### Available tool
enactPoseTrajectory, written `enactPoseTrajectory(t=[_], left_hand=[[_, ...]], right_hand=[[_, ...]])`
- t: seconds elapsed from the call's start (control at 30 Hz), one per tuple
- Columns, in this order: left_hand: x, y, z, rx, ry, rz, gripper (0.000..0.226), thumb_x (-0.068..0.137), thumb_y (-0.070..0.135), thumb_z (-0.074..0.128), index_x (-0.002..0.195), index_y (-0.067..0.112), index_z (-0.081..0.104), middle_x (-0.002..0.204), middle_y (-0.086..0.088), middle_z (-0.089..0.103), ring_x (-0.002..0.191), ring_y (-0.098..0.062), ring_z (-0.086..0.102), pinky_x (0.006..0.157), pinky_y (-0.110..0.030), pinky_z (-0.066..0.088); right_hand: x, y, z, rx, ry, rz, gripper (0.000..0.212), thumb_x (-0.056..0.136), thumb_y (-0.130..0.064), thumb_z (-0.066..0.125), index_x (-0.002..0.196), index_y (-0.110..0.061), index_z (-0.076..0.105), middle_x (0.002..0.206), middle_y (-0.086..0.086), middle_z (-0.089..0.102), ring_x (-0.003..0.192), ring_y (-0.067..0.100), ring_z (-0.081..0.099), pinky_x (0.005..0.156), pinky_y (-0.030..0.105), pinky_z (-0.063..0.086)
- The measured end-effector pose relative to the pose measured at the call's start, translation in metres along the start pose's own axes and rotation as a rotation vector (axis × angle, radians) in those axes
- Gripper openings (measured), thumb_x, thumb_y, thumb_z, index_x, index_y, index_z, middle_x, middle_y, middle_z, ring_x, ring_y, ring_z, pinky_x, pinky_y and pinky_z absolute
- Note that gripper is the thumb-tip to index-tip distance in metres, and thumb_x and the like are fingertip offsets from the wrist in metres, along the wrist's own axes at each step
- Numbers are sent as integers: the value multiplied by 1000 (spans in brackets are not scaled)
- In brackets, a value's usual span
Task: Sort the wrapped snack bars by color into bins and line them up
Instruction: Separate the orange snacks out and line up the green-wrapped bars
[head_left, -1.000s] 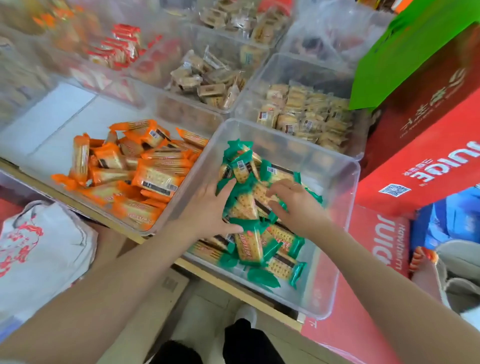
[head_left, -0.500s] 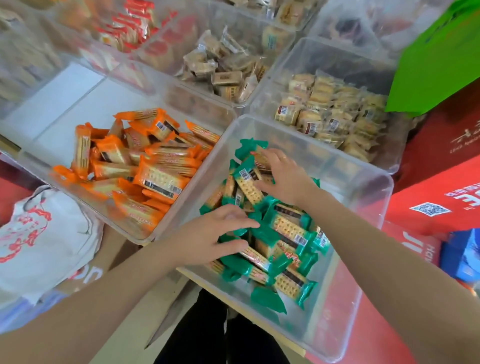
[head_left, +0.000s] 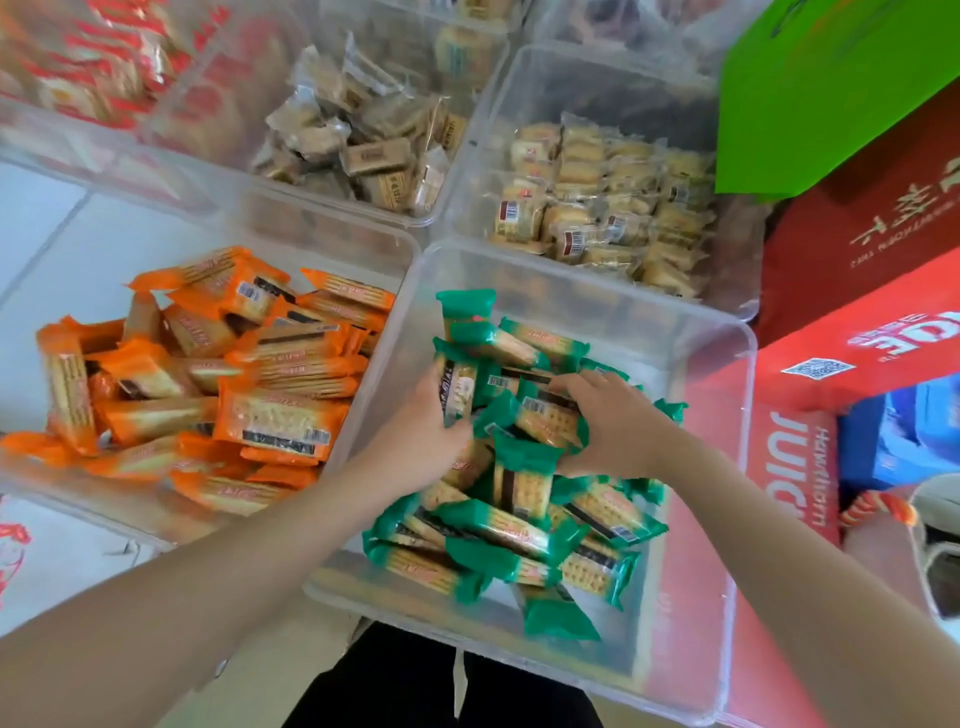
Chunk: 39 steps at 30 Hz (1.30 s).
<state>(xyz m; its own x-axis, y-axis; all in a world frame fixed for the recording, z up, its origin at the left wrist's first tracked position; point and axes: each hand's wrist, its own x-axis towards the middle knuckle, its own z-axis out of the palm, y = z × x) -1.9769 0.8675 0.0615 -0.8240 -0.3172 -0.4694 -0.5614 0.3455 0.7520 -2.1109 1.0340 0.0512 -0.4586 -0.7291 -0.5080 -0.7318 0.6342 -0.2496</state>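
Observation:
A clear bin (head_left: 722, 358) in front of me holds a loose heap of green-wrapped snack bars (head_left: 519, 530). Both hands are inside it. My left hand (head_left: 415, 436) grips an upright green bar (head_left: 458, 387) near the bin's left wall. My right hand (head_left: 618, 426) has its fingers curled over a bunch of green bars (head_left: 545, 415) in the middle of the heap. To the left, a second clear bin (head_left: 332, 218) holds a jumbled pile of orange-wrapped bars (head_left: 234, 374).
Behind stand clear bins of beige-wrapped snacks (head_left: 602, 208), brown-wrapped snacks (head_left: 363, 140) and red-wrapped snacks (head_left: 88, 67). Red juice cartons (head_left: 857, 332) and a green box (head_left: 821, 88) crowd the right side. A white bag (head_left: 47, 561) lies at lower left.
My left hand has moved up from the near part of the heap to the bar by the left wall. My right hand came back from the far end to the heap's middle.

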Motion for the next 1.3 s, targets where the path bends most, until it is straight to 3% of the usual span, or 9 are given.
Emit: enactPoseTrajectory(t=[0.13,0.23,0.4,0.53,0.67,0.97,1.03,1.1,1.3], left_hand=[[12,-13,4,-3,10,-47,39,85,28,59,121,29,44,113,5,54,109,-15,52,98,-41,43],[15,-13,7,59,-3,-65,37,86,35,59,119,26,47,113,2,49,110,-18,50,93,-31,40],[13,-5,18,116,-16,1,69,90,39,53,147,21,17,144,1,29,129,-16,35,102,-28,32],[18,6,22,-37,-31,12,72,85,25,65,144,25,22,129,11,40,124,-10,40,98,-25,33],[19,6,22,118,-124,32,76,84,14,66,145,30,23,150,6,29,134,-14,34,108,-29,29],[0,18,-3,468,-608,96,67,89,2,49,133,45,22,122,7,49,75,0,50,55,-9,37],[2,21,-7,487,-590,82,72,91,8,48,139,45,10,121,1,52,69,2,53,53,-6,36],[5,23,-12,425,-489,88,74,93,15,50,144,40,2,140,2,41,101,2,54,78,-8,38],[32,33,-25,613,-63,310,48,95,21,45,141,24,33,148,8,27,128,-8,34,98,-22,31]], right_hand=[[-18,0,-4,15,-56,-39,89,67,-48,73,139,-22,28,130,4,43,118,25,37,101,35,32],[-29,2,-3,20,-164,-124,90,73,-48,72,145,-22,25,138,4,40,123,23,38,106,34,29],[-41,-2,2,91,-260,-220,84,79,-53,65,146,-18,29,153,-2,24,140,13,19,112,22,12],[-33,6,-10,353,158,-111,53,82,-44,66,120,-8,60,122,5,59,112,19,54,96,19,37],[-16,19,-14,360,429,52,31,91,-18,58,119,-5,59,120,11,58,108,25,56,90,24,38],[25,23,-19,218,153,121,47,96,-28,47,138,-9,37,138,14,46,124,31,44,101,37,37],[31,19,-19,198,114,146,45,95,-29,47,134,-7,41,132,15,48,120,32,47,97,38,40],[33,15,-18,174,82,164,44,94,-32,47,130,-7,43,126,14,48,115,32,49,94,39,43],[27,4,-8,111,87,159,46,93,-34,43,135,-15,40,126,9,48,114,32,50,93,39,42]])
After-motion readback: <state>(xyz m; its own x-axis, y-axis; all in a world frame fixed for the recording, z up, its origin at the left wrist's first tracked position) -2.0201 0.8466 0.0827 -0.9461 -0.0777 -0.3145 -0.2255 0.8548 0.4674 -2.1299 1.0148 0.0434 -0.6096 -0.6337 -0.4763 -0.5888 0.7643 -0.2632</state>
